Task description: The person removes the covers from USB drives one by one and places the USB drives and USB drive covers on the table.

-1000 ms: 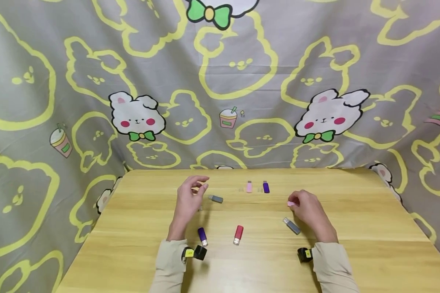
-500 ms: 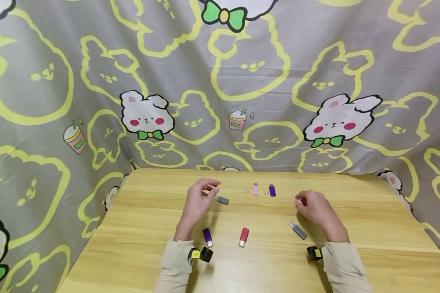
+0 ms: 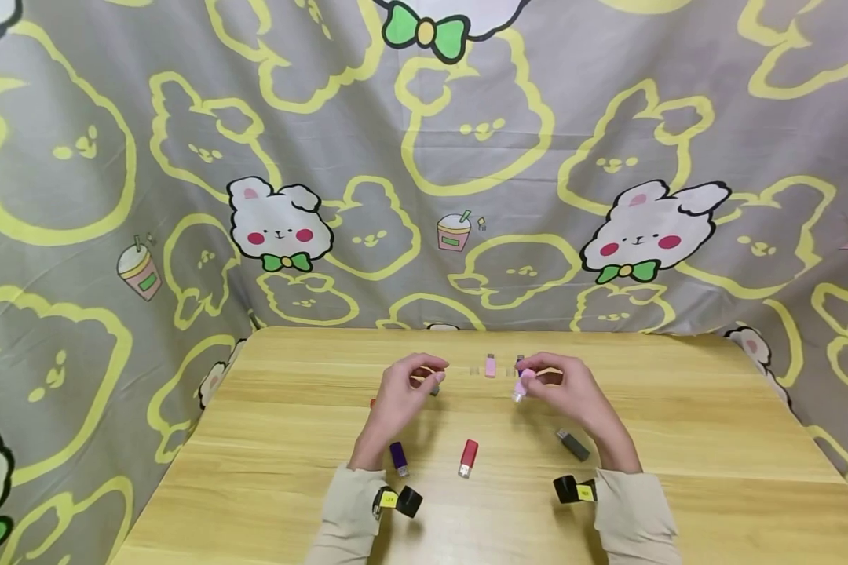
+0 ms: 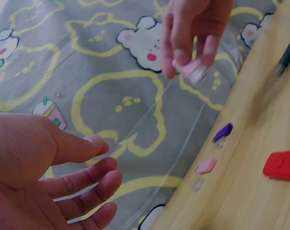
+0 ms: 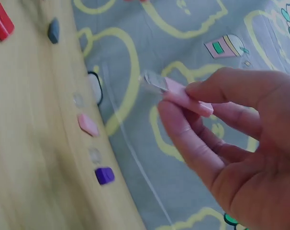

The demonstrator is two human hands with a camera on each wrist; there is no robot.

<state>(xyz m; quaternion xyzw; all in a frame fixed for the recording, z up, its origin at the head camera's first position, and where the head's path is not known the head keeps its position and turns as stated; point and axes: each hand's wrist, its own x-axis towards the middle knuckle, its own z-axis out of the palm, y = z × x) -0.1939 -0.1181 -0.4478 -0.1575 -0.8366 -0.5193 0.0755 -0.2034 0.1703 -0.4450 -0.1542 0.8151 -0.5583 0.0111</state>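
My right hand [image 3: 568, 384] pinches a pink USB stick [image 5: 185, 99] between thumb and fingers, above the table. A clear cap [image 5: 147, 80] covers its metal plug, which points toward my left hand in the right wrist view. My left hand [image 3: 404, 392] hovers opposite with fingers loosely bent and nothing in it. Behind the hands lie another pink USB stick [image 3: 491, 366] and a purple one [image 5: 105, 176], uncapped, each with a clear cap [image 5: 78, 99] beside it. A grey USB stick [image 3: 434, 389] is partly hidden by the left hand.
Nearer on the wooden table [image 3: 268, 502] lie a purple USB stick [image 3: 399, 457], a red one [image 3: 469, 457] and a grey one [image 3: 572, 445]. A small orange-red piece [image 3: 373, 403] peeks out beside the left wrist. A patterned curtain [image 3: 367, 306] hangs behind the table.
My right hand has moved left with the pink USB stick, which now shows more plainly. My left hand has shifted right, covering more of the grey stick. The head view panned slightly.
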